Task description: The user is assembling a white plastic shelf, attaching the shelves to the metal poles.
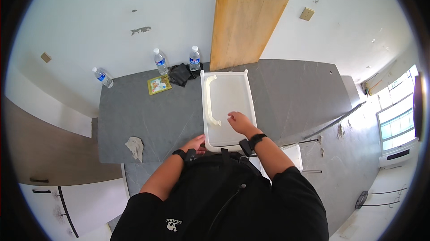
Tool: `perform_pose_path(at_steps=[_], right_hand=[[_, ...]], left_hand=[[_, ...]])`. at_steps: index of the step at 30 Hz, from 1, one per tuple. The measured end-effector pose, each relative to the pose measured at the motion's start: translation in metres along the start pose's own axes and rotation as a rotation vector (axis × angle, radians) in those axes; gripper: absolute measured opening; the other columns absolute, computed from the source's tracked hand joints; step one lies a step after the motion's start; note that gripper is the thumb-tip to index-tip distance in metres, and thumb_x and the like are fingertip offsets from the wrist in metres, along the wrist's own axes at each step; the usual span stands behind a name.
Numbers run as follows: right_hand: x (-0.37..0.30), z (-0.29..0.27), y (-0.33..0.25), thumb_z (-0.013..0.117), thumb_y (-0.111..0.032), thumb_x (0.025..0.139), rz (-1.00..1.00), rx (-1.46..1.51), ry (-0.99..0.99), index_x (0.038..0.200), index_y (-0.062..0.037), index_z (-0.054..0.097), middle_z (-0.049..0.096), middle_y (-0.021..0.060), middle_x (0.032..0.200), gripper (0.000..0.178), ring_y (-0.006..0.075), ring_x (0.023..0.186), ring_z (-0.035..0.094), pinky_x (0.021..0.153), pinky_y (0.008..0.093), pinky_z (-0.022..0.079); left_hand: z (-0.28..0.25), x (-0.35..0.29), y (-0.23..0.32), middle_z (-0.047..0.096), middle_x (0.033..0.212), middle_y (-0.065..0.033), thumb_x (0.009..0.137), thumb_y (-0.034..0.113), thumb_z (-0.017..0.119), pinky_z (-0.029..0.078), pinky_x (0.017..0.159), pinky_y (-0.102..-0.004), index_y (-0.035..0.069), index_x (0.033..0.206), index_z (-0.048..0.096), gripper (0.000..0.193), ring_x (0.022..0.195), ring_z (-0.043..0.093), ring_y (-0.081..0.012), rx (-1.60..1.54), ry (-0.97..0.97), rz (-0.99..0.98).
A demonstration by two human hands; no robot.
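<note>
A white plastic tray-like panel (230, 91) with a raised rim and small knobs at its far corners lies on the grey counter in front of me. Along its left side rests a cream-coloured tube (208, 100), bent at both ends. My left hand (195, 143) grips the panel's edge by the near left corner, its fingertips partly hidden. Over the right part of the panel, to the right of the tube's near end, is my right hand (241, 122). Its fingers are curled together, and whatever they may hold is too small to make out.
Three water bottles (160, 62) stand along the wall, near black plastic bags (180, 75) and a yellow-green packet (159, 85). A wooden board (246, 28) leans behind the panel. A crumpled cloth (135, 148) lies at left on the grey counter (291, 93). White parts with metal rods (312, 170) sit at lower right.
</note>
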State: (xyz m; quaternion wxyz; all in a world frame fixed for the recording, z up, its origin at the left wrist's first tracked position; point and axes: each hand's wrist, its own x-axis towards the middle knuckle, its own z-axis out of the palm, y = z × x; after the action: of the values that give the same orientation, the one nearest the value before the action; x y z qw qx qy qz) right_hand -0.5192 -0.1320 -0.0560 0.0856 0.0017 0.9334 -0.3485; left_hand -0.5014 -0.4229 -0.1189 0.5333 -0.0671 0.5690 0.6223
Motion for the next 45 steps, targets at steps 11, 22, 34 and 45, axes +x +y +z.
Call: perform_pose_path(at_steps=[11,22,34,45], right_hand=[[-0.088,0.02,-0.028,0.067,-0.041,0.089,-0.103,-0.463,-0.574,0.121,-0.0102,0.062,0.072,0.0163,0.102,0.044,0.0376,0.099,0.068,0.088,0.0486,0.052],[-0.069,0.04,-0.062,0.067,-0.054,0.084,0.004,-0.45,-0.641,0.109,-0.0148,0.071,0.073,0.0175,0.095,0.046,0.038,0.095,0.07,0.085,0.0484,0.053],[-0.043,0.075,-0.074,0.066,-0.047,0.083,0.071,-0.365,-0.754,0.11,-0.0063,0.071,0.073,0.0219,0.105,0.05,0.0411,0.102,0.069,0.093,0.0483,0.053],[-0.058,0.045,-0.099,0.069,-0.049,0.084,0.008,-0.435,-0.711,0.101,-0.0094,0.073,0.073,0.0196,0.1,0.043,0.0394,0.099,0.069,0.089,0.0488,0.054]], left_hand=[[0.002,0.057,0.001,0.07,0.115,-0.0246,0.1,0.049,0.054,0.052,0.092,-0.0451,-0.002,0.12,0.063,0.056,0.11,0.067,-0.0378,0.765,0.388,0.175],[0.013,0.081,-0.009,0.07,0.117,-0.0237,0.095,0.046,0.066,0.052,0.094,-0.0454,-0.002,0.126,0.058,0.058,0.11,0.068,-0.038,0.323,0.53,0.274],[0.01,0.09,-0.007,0.071,0.112,-0.0219,0.093,0.037,0.068,0.053,0.091,-0.0451,0.0,0.126,0.058,0.051,0.105,0.069,-0.0378,0.263,0.52,0.291],[0.019,0.08,-0.011,0.071,0.113,-0.0237,0.094,0.043,0.068,0.053,0.092,-0.0444,-0.002,0.127,0.059,0.056,0.107,0.069,-0.037,0.348,0.517,0.308]])
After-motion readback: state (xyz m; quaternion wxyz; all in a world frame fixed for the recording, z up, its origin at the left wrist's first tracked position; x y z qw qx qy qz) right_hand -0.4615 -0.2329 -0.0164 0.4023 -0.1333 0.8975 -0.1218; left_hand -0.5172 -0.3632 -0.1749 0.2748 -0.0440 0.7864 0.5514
